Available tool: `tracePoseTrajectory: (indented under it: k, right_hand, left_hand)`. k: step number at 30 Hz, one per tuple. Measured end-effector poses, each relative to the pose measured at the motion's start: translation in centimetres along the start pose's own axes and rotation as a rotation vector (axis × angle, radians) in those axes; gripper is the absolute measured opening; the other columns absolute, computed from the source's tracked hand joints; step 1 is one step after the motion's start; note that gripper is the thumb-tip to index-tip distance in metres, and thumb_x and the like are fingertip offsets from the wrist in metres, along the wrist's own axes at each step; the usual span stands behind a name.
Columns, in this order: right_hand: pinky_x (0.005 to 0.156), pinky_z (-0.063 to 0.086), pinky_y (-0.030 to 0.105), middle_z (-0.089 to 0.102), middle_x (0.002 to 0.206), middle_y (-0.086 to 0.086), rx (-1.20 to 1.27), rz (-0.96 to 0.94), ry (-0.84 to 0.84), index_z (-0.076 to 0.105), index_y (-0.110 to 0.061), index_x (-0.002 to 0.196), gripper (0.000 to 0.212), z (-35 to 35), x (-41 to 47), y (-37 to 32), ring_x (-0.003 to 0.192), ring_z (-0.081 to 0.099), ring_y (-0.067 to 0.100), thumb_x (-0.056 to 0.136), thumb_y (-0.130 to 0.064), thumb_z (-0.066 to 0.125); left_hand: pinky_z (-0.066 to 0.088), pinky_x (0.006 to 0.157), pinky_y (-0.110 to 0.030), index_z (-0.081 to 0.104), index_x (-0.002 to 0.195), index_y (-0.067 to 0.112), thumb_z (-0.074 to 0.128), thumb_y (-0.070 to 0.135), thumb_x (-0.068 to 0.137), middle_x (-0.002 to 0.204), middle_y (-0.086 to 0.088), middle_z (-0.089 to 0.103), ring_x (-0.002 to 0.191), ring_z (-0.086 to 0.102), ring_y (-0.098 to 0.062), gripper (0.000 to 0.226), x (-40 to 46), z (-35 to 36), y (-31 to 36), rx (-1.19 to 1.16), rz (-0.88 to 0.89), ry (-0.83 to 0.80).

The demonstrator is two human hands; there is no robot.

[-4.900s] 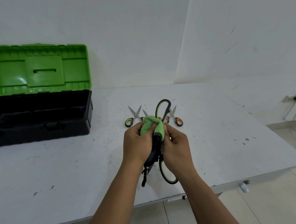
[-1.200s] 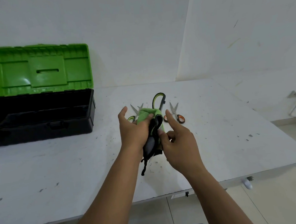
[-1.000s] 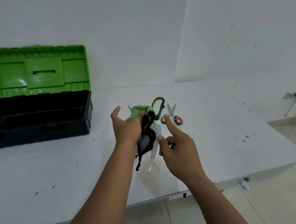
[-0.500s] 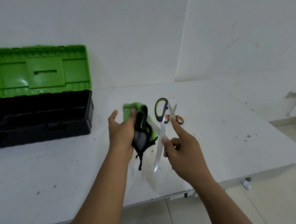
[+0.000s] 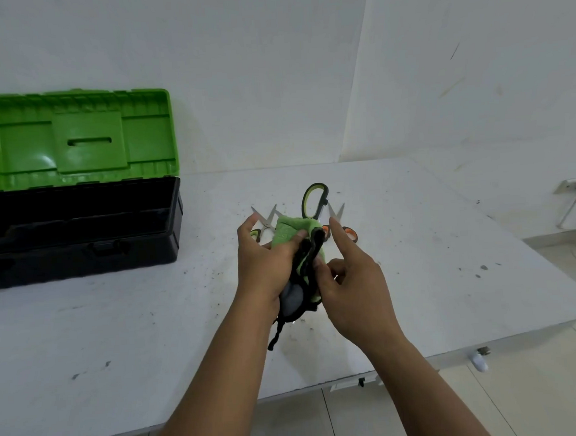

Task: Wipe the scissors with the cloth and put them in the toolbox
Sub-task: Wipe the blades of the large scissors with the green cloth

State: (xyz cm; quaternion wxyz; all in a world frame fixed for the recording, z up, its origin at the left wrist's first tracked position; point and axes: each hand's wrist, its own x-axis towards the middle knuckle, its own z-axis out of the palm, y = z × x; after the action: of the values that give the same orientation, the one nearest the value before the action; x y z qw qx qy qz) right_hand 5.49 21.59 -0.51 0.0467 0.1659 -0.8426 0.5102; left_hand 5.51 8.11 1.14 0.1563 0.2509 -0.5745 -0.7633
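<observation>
White speckled table [image 5: 118, 329]; left hand [image 5: 266, 266] wrapping green cloth [image 5: 289, 233] round upright scissors [image 5: 314, 201], handle loop topmost; right hand [image 5: 355, 288] pinching beside, forefinger straight; open toolbox [image 5: 175, 224] well left.

green-handled scissors [image 5: 314, 201] inside bunched cloth [image 5: 293, 237]

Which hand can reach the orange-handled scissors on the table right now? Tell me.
Probably neither yet: the orange-handled scissors lie clear just beyond, but the left hand grips the cloth and the right hand pinches the green-handled scissors.

toolbox [image 5: 78, 230] far left on table [image 5: 118, 329] | hands [image 5: 303, 270] centre | two scissors [image 5: 342, 226] behind hands
</observation>
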Motion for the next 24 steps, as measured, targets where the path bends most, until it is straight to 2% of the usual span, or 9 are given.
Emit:
tracePoseTrajectory:
  k: [3,5,7,9,11,16,21,24]
  right_hand:
    - [0.053,0.038,0.026,0.055,0.052,-0.008,0.001,-0.001,0.003,0.026,-0.043,0.163,0.067,0.0,0.0,-0.2,0.050,0.044,0.011,0.106,-0.029,0.057]
    - [0.056,0.045,0.034,0.059,0.055,-0.006,-0.003,-0.001,0.004,0.027,-0.043,0.163,0.066,0.0,-0.2,-0.4,0.054,0.055,0.015,0.106,-0.029,0.057]
    - [0.061,0.051,0.040,0.061,0.057,-0.003,-0.015,-0.002,0.005,0.026,-0.042,0.163,0.066,0.0,-0.3,-0.5,0.062,0.064,0.024,0.106,-0.029,0.057]
    - [0.064,0.053,0.043,0.065,0.060,0.002,-0.018,-0.001,0.013,0.026,-0.043,0.163,0.066,-0.1,-0.3,-0.4,0.063,0.063,0.027,0.106,-0.030,0.057]
    - [0.064,0.054,0.043,0.066,0.064,0.006,-0.019,0.000,0.016,0.025,-0.044,0.163,0.066,-0.1,-0.5,-0.3,0.061,0.059,0.027,0.106,-0.031,0.057]
    - [0.065,0.054,0.043,0.066,0.064,0.004,-0.019,0.000,0.012,0.024,-0.045,0.163,0.067,0.0,-1.1,0.1,0.059,0.057,0.023,0.106,-0.032,0.057]
    - [0.062,0.052,0.041,0.066,0.065,0.007,-0.023,-0.004,-0.013,0.011,-0.052,0.161,0.073,-0.4,-3.3,0.9,0.058,0.055,0.025,0.106,-0.037,0.056]
    - [0.062,0.053,0.035,0.068,0.066,0.008,0.022,0.052,0.039,0.013,-0.048,0.162,0.072,-0.5,-3.5,1.3,0.057,0.058,0.021,0.105,-0.037,0.057]
  left_hand:
    - [0.061,0.097,-0.049,0.041,0.145,0.045,0.091,0.023,0.079,0.126,-0.007,0.063,0.105,0.075,-0.027,0.086,0.7,0.1,0.3,-0.051,-0.015,0.034]
    - [0.062,0.095,-0.049,0.043,0.142,0.047,0.091,0.024,0.074,0.127,-0.010,0.065,0.104,0.076,-0.028,0.086,1.1,0.2,0.5,-0.072,-0.022,0.049]
    - [0.063,0.093,-0.048,0.044,0.141,0.045,0.090,0.020,0.079,0.128,-0.011,0.066,0.103,0.076,-0.029,0.082,1.4,0.3,0.7,-0.097,-0.029,0.057]
    - [0.063,0.094,-0.047,0.044,0.141,0.043,0.088,0.017,0.082,0.126,-0.011,0.067,0.103,0.075,-0.029,0.078,1.6,0.5,1.0,-0.106,-0.029,0.070]
    - [0.063,0.093,-0.047,0.044,0.142,0.042,0.087,0.016,0.084,0.125,-0.011,0.067,0.103,0.075,-0.028,0.076,1.9,0.5,1.2,-0.121,-0.030,0.085]
    - [0.063,0.091,-0.044,0.046,0.142,0.038,0.084,0.014,0.087,0.124,-0.010,0.067,0.102,0.074,-0.026,0.071,2.4,0.5,1.3,-0.131,-0.045,0.097]
    - [0.063,0.089,-0.043,0.047,0.136,0.037,0.084,0.019,0.088,0.125,-0.013,0.066,0.101,0.073,-0.027,0.064,4.4,-1.4,2.8,-0.211,-0.019,0.242]
    - [0.063,0.093,-0.046,0.044,0.145,0.034,0.086,0.025,0.088,0.127,-0.013,0.066,0.103,0.073,-0.027,0.071,4.6,-2.2,2.8,-0.170,-0.027,0.168]
